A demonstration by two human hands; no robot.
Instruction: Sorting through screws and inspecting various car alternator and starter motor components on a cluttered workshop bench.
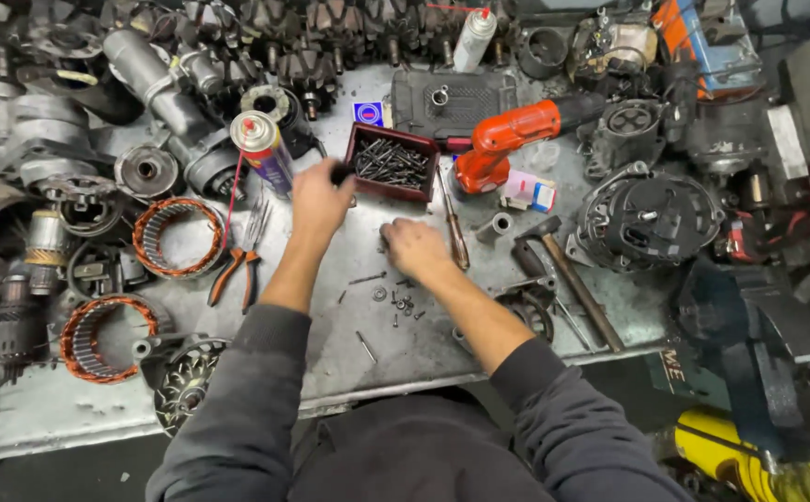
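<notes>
My left hand (318,200) rests at the left rim of a small dark red tray (358,139) full of long bolts, fingers curled on something dark at the tray's corner. My right hand (411,246) lies knuckles up on the grey metal bench (424,349), fingers bent down onto the surface just in front of the tray. Loose screws, nuts and washers (396,299) lie scattered right below it. A wooden-handled screwdriver (456,237) lies beside that hand on its right.
A spray can (263,149) and orange-handled pliers (238,265) sit left of my left hand. An orange power drill (509,135), a hammer (568,279) and an alternator housing (647,218) lie right. Copper stator rings (98,339) and rotors crowd the left and back.
</notes>
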